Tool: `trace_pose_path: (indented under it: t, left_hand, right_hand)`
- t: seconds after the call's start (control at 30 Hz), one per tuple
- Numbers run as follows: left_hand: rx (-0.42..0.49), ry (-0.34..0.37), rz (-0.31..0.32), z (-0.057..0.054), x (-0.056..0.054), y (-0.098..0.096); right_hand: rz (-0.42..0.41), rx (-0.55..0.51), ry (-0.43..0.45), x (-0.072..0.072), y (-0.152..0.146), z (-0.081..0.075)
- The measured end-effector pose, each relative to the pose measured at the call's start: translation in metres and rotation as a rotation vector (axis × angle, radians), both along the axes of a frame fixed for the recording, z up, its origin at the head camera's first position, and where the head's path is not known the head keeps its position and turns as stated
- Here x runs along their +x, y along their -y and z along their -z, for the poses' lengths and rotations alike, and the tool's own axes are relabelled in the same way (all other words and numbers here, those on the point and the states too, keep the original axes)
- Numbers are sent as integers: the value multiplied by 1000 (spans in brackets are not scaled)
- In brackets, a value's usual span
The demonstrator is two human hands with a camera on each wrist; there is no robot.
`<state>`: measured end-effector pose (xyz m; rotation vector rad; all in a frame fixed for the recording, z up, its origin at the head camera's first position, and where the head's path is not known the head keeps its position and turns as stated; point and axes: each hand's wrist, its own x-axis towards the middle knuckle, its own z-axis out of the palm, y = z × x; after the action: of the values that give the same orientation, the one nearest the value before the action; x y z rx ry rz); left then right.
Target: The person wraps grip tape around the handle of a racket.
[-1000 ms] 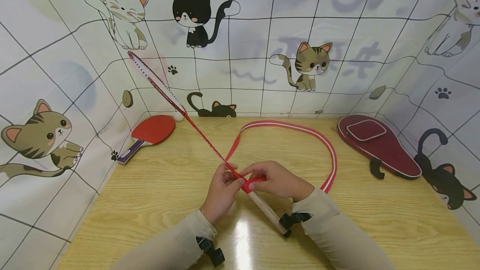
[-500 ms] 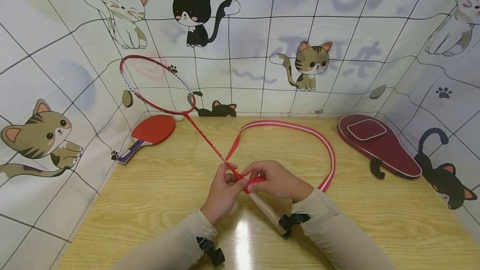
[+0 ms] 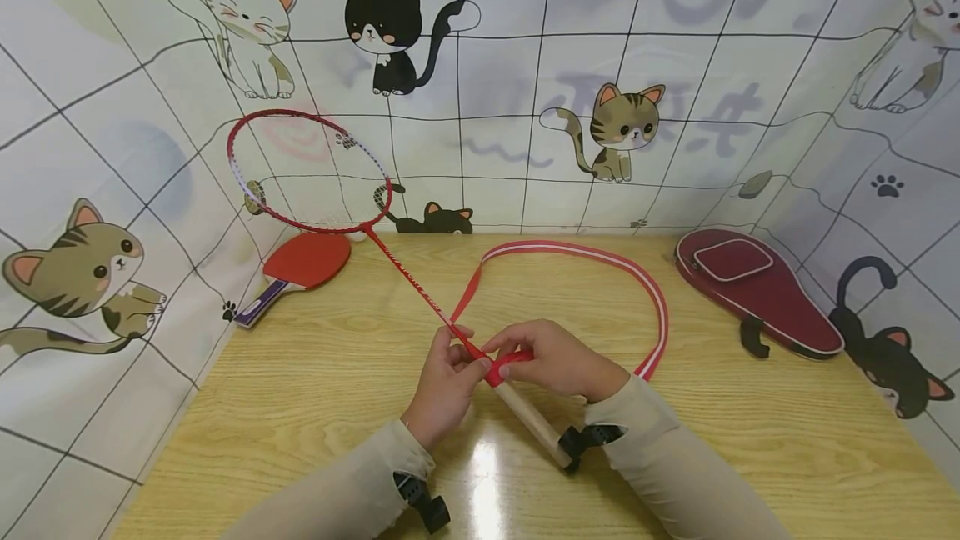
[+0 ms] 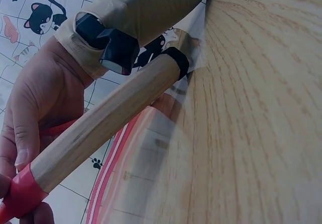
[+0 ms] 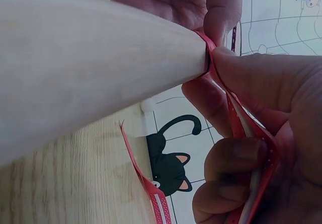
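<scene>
Red badminton racket (image 3: 408, 277) w/ bare pale-wood handle (image 3: 531, 419) is held up at a slant btwn both hands, over the light wood-grain table (image 3: 330, 407), its oval head up & to the left, in front of the white gridded cartoon-cat wall sheet (image 3: 495, 90). L hand (image 3: 442, 386) pinches the racket at the top of the handle, thumb on the red wrap (image 4: 22, 193) there. R hand (image 3: 558, 361) pinches the red ribbon-like tape w/ white center stripe (image 3: 663, 307) right at that wrap, its other fingers curled round more of the tape. Rest of tape makes a wide loop on the table beyond the hands, pointed tip nr the shaft. Handle below the wrap is bare wood down to the black band (image 4: 177, 62) at the butt, nr the R wrist. Both arms in beige sleeves (image 3: 660, 448), w/ a small black wrist cam (image 3: 423, 505) on each. Back left on the table: red table-tennis paddle w/ purple-and-white handle (image 3: 307, 261), & just beside it a white ball (image 3: 357, 236), partly hidden by the racket frame. Back right: dark-red zip case w/ white piping, paddle-shaped (image 3: 757, 298).
</scene>
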<state>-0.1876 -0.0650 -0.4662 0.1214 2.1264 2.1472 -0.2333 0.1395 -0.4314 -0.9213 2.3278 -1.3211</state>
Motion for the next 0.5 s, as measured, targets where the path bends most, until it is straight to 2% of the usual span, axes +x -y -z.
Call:
trace_pose_path:
  t: [0.5]
  left_hand:
    - [46,7,21,-1,0,1]
  right_hand:
    - [26,-17,91,-3,-3,0]
